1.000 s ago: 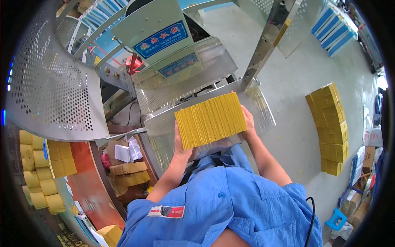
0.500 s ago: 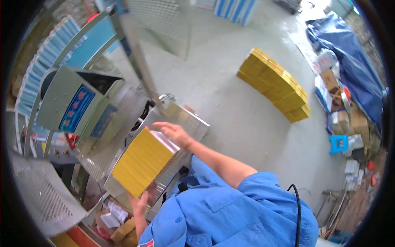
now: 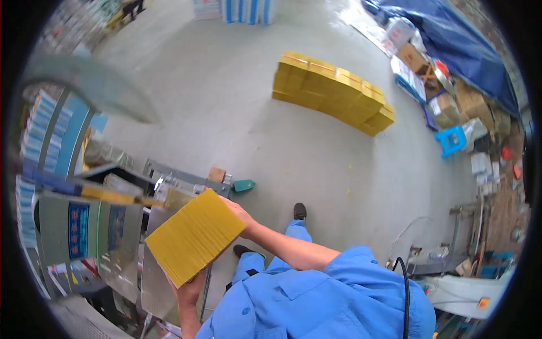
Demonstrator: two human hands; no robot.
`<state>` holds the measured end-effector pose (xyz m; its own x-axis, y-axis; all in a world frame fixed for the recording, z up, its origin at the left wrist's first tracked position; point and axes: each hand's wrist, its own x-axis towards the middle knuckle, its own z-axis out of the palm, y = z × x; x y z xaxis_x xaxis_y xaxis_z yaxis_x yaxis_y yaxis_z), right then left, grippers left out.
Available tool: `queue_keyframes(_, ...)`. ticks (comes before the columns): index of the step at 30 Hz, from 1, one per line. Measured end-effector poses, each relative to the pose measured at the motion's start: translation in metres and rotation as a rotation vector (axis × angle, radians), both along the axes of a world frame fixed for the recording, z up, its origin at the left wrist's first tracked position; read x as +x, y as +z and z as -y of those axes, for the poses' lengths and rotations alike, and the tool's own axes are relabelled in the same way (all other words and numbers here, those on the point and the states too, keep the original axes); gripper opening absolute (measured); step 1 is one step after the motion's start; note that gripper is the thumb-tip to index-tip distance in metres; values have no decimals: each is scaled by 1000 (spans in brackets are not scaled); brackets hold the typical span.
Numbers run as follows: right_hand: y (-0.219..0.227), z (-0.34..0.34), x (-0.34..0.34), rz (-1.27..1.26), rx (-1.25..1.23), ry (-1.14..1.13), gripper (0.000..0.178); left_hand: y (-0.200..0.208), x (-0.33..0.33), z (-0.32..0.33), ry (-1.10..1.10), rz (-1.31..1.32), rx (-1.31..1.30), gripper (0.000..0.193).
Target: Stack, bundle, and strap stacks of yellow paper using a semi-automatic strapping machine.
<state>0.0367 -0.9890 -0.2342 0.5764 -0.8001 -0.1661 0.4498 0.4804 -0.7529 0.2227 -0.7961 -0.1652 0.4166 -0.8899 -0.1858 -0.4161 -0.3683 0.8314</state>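
Note:
Between my two hands is a thick block-shaped stack of yellow paper (image 3: 195, 237), its lined yellow top face turned up. My left hand (image 3: 189, 289) grips its near lower corner, the fingers partly under it. Against the far right side lies my right hand (image 3: 239, 214), its fingertips mostly hidden behind the stack. The stack is held above the metal table (image 3: 161, 294) of a machine.
A row of similar yellow stacks (image 3: 330, 93) stands on the floor ahead. To the left is the grey machine (image 3: 121, 226) with metal guards. Cardboard boxes (image 3: 446, 110), a blue stool (image 3: 450, 141) and a blue tarp (image 3: 463, 56) lie along the right side.
My view has swung left to right, so the machine sits further left. The right hand's outstretched fingers now press on the stack's side. The stack stays between both hands.

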Motion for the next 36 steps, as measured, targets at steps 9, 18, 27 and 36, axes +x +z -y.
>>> queue_keyframes(9,-34,42,-292,284,533,-317,45,85,-248,248,-820,105,-93,105)
queue_keyframes(18,22,98,-562,-27,633,-700,40,1,-498,387,-731,-620,231,80)
queue_keyframes(27,-28,195,-737,-32,726,-1010,43,-42,-707,532,-882,-639,226,77)
queue_keyframes(36,-87,302,-946,2,663,-1142,48,-91,-935,674,-1174,-715,168,75)
